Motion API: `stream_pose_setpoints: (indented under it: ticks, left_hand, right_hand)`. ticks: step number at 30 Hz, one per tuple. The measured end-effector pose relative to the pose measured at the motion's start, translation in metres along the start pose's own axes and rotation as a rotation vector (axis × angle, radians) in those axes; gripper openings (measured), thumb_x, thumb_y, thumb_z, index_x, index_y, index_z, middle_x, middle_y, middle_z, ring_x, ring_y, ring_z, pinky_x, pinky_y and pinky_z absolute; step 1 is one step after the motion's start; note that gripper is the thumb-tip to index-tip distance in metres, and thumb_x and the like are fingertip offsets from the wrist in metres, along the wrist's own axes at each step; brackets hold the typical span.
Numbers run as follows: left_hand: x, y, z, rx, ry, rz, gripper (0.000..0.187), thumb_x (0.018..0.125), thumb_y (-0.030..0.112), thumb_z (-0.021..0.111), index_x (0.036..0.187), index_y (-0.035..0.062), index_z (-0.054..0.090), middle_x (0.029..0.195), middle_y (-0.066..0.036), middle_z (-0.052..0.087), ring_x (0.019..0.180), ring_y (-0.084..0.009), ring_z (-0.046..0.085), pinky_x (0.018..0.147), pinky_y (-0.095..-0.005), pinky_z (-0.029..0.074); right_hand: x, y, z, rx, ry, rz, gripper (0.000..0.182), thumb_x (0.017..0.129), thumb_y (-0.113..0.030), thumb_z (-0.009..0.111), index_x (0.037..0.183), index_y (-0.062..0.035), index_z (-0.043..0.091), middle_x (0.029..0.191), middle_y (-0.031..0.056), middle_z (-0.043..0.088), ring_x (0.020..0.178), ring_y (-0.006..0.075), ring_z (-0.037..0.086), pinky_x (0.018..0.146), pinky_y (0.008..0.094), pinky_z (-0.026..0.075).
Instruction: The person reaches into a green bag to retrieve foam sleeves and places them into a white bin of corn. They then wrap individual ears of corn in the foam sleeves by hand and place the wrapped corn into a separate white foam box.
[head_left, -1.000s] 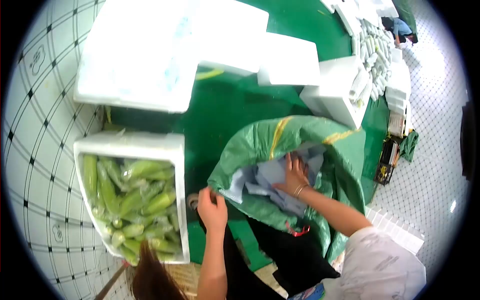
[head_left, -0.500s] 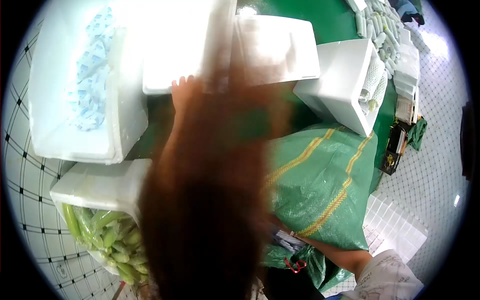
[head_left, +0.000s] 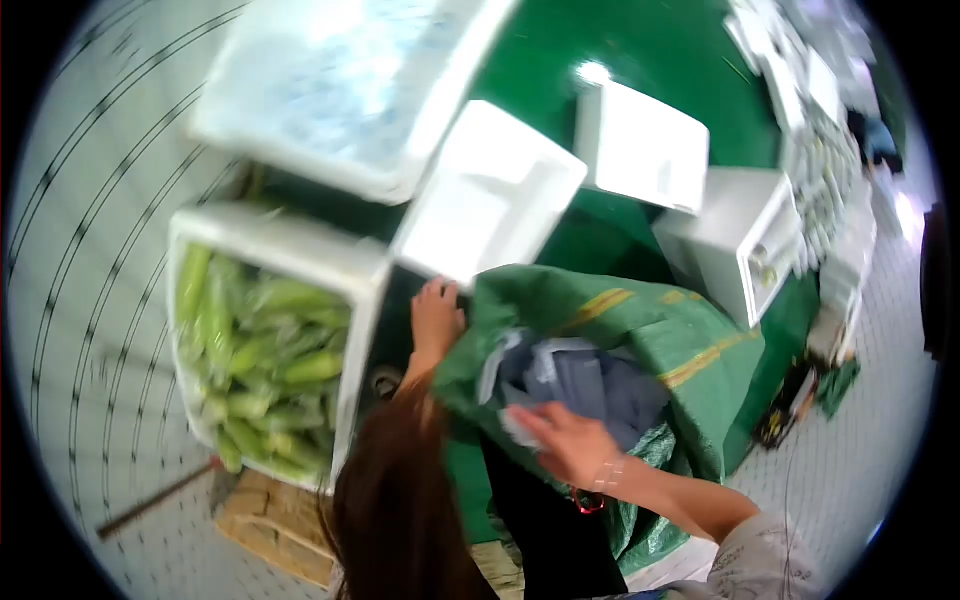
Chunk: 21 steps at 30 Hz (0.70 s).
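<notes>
My left hand [head_left: 437,318] has its fingers hooked on the near edge of a white foam box [head_left: 455,235], just beside the rim of a green woven sack [head_left: 640,310]. The sack gapes toward me and shows folded grey-blue material [head_left: 595,385], perhaps cloth or plastic bags. Over this opening is my right hand [head_left: 575,445], slightly blurred, fingers stretched leftward against a whitish edge of the contents. No item is clearly gripped in it. Long hair hides part of my left forearm.
At left stands a foam box [head_left: 365,300] of plastic-wrapped green vegetables [head_left: 265,350]. Behind it is a larger foam box [head_left: 400,185] with blue-white packs. More white boxes [head_left: 650,145] [head_left: 700,225] sit on the green floor [head_left: 545,50]. Cardboard [head_left: 275,520] lies low left.
My view has swung left and down, and the hair has moved off the middle. The sack's opening now shows, with my right hand over it. My left hand stays at the white box's edge.
</notes>
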<state>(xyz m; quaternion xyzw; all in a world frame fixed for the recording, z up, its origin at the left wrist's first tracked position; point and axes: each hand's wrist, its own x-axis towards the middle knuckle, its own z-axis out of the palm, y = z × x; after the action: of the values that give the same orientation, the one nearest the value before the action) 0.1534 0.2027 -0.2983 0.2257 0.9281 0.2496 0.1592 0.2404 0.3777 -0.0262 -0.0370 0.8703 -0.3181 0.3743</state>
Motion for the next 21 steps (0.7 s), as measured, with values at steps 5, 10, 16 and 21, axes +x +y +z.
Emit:
stream_pose_setpoints:
  ticks: [5,10,16,21]
  left_hand:
    - [-0.099,0.005,-0.141,-0.739,0.291,-0.524,0.025,0.08,0.006,0.063,0.104,0.0028,0.059,0.09,-0.011,0.06,0.077,-0.0193,0.06,0.07,-0.0287,0.049]
    - [-0.174,0.036,-0.244,-1.613,0.289,-0.479,0.04,0.089,0.009,0.057,0.128,0.0034,0.048,0.116,-0.008,0.058,0.098,-0.013,0.058,0.085,-0.0259,0.046]
    - [-0.229,0.006,-0.258,-1.59,0.558,-0.806,0.035,0.09,0.013,0.058,0.122,0.0002,0.051,0.114,-0.007,0.059,0.103,-0.0145,0.055,0.09,-0.0271,0.043]
    - [-0.297,-0.034,-0.206,-1.913,0.91,-1.071,0.034,0.085,0.0,0.056,0.119,0.0004,0.05,0.11,-0.01,0.057,0.104,-0.0197,0.055,0.092,-0.0318,0.045]
  right_hand:
    - [-0.053,-0.031,-0.065,0.182,0.408,-0.136,0.067,0.072,-0.001,0.065,0.133,-0.0027,0.038,0.109,0.0149,0.059,0.087,0.025,0.062,0.078,0.0337,0.051]
    - [0.036,-0.169,-0.069,1.068,0.282,0.119,0.036,0.08,-0.004,0.058,0.115,-0.0044,0.054,0.101,0.0036,0.058,0.092,0.0115,0.055,0.081,0.0262,0.046]
    - [0.132,-0.203,0.138,1.662,-0.156,0.236,0.016,0.088,-0.009,0.061,0.102,-0.0028,0.061,0.096,0.0031,0.062,0.087,0.014,0.058,0.08,0.0281,0.047]
    - [0.141,-0.217,0.228,1.242,0.059,0.096,0.023,0.085,-0.002,0.06,0.108,-0.0041,0.055,0.093,0.0051,0.062,0.085,0.0125,0.059,0.071,0.024,0.049]
